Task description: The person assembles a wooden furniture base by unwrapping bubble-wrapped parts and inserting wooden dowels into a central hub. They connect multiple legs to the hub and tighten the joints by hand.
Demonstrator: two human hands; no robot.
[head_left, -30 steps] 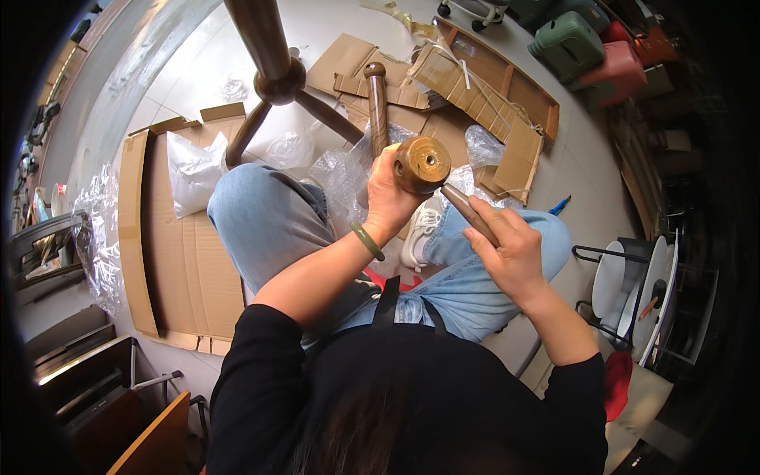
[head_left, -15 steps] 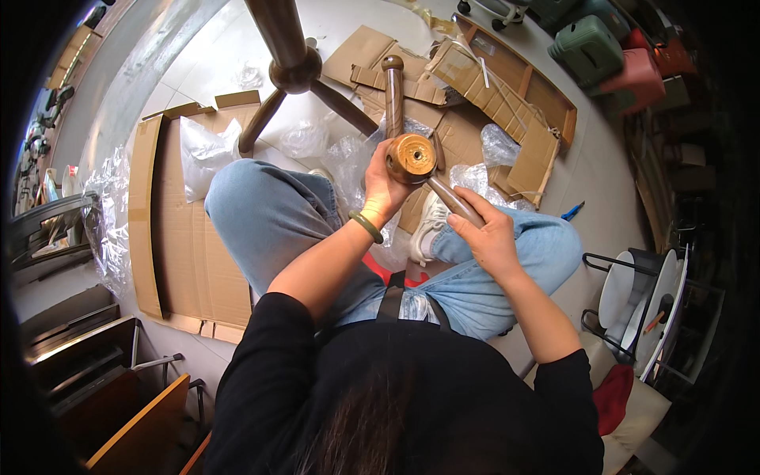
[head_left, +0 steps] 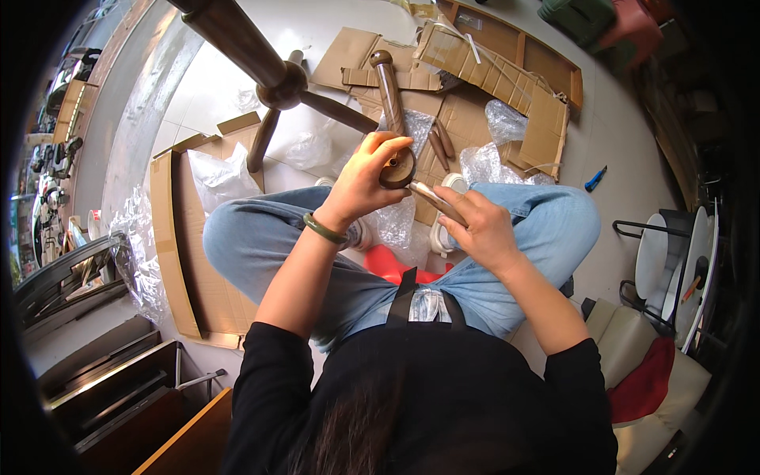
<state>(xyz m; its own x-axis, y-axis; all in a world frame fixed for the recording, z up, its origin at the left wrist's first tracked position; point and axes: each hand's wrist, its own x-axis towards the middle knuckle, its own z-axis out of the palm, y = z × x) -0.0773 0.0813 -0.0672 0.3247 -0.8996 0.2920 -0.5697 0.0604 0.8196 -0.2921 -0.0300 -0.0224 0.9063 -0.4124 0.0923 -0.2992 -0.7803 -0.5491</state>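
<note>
My left hand [head_left: 366, 180] is wrapped over a round brown wooden hub [head_left: 402, 172], fingers across its top. In my right hand [head_left: 484, 228] is a short turned wooden leg [head_left: 437, 201], its far end meeting the hub's side; whether it sits in a hole there cannot be made out. A brown wooden post [head_left: 388, 91] with a ball end stretches away behind my left fingers; its near end is hidden. Two loose wooden legs [head_left: 438, 149] lie on flattened cardboard [head_left: 467, 119] beyond. To the left stands a wooden stand [head_left: 282, 85] with a thick post and splayed legs.
Bubble wrap [head_left: 505, 120] and white foam sheeting [head_left: 222, 178] are scattered about. An open cardboard box [head_left: 176, 261] lies left of my knee. A blue cutter [head_left: 595, 179] is on the floor at right, near folded chairs [head_left: 651, 245]. Boards [head_left: 190, 431] lean at lower left.
The hub has tipped, so its pale end face no longer faces up at me. My left hand has shifted left and over its top. My right hand still holds the leg against it.
</note>
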